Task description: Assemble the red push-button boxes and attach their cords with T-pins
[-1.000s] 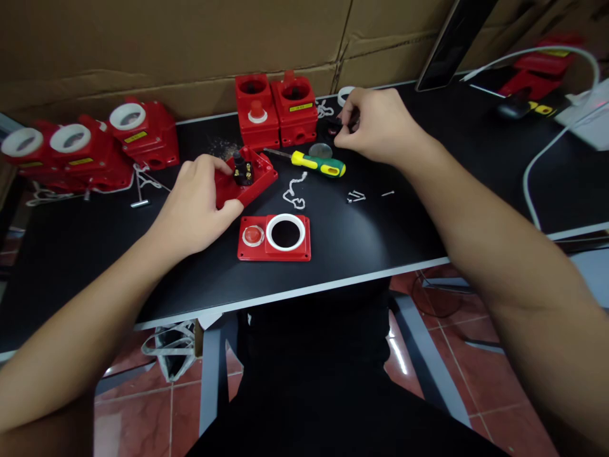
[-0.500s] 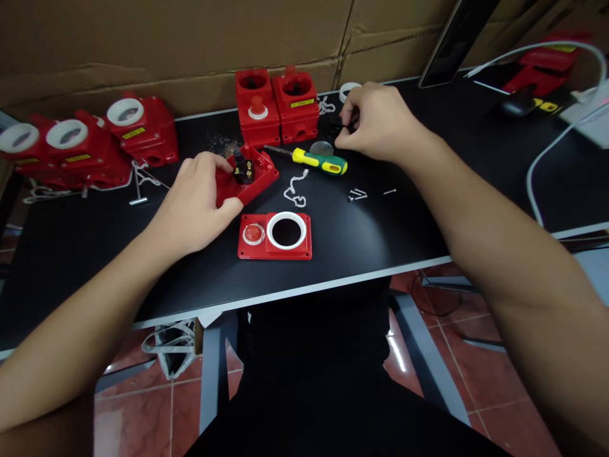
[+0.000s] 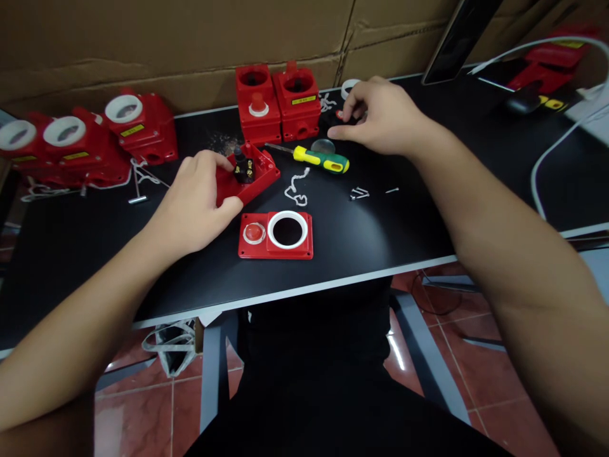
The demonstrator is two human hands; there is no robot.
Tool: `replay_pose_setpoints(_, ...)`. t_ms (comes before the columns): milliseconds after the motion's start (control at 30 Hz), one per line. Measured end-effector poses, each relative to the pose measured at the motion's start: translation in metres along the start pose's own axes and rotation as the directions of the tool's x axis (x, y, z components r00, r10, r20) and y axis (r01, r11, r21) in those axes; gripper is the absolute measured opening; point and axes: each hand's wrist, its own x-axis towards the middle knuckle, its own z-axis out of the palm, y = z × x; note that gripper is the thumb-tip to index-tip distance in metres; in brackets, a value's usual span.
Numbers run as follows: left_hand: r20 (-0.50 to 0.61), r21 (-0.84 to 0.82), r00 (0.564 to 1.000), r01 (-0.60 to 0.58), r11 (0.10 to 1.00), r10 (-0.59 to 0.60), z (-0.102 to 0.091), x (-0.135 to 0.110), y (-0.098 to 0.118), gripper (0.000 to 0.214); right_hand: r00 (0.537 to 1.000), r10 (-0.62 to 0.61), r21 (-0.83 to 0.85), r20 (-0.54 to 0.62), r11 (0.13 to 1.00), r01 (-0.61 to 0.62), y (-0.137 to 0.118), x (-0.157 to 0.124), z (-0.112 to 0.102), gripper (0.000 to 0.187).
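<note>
My left hand (image 3: 193, 202) grips an open red box base (image 3: 247, 174) with a black switch part (image 3: 242, 166) inside, tilted on the black table (image 3: 361, 235). In front of it lies a red cover plate (image 3: 276, 236) with a white ring and a small red button. My right hand (image 3: 380, 117) reaches to the far side of the table, its fingers pinched over a small red and black part (image 3: 343, 117), mostly hidden by the fingers. A yellow and green screwdriver (image 3: 318, 160) lies between the hands, beside a round glass disc (image 3: 323, 145).
Two red boxes (image 3: 278, 108) stand at the back centre, several more (image 3: 85, 139) at the left. A white cord (image 3: 295, 187), loose screws (image 3: 359, 193) and a white ring (image 3: 349, 86) lie about. Cardboard (image 3: 190, 44) lines the back; a white cable (image 3: 556, 146) curves at right.
My right hand has shifted slightly and its fingers have loosened over the small part. The left hand has held still on the box base.
</note>
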Motion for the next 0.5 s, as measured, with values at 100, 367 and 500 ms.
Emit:
replay_pose_setpoints(100, -0.003, -0.006, 1.0, 0.025, 1.0, -0.025, 0.001, 0.0, 0.004, 0.048, 1.0, 0.011, 0.017, -0.003, 1.0, -0.011, 0.005, 0.004, 0.001, 0.032)
replay_pose_setpoints(367, 0.009, -0.022, 0.999, 0.052, 0.998, -0.052, 0.002, 0.0, 0.004, 0.048, 0.998, 0.046, 0.083, -0.03, 0.996, -0.044, 0.012, 0.005, 0.005, 0.045)
replay_pose_setpoints(500, -0.024, -0.022, 1.0, 0.015, 1.0, -0.015, 0.005, -0.002, 0.003, 0.046, 0.998, 0.041, 0.104, -0.043, 0.994, -0.036, 0.013, 0.005, 0.004, 0.058)
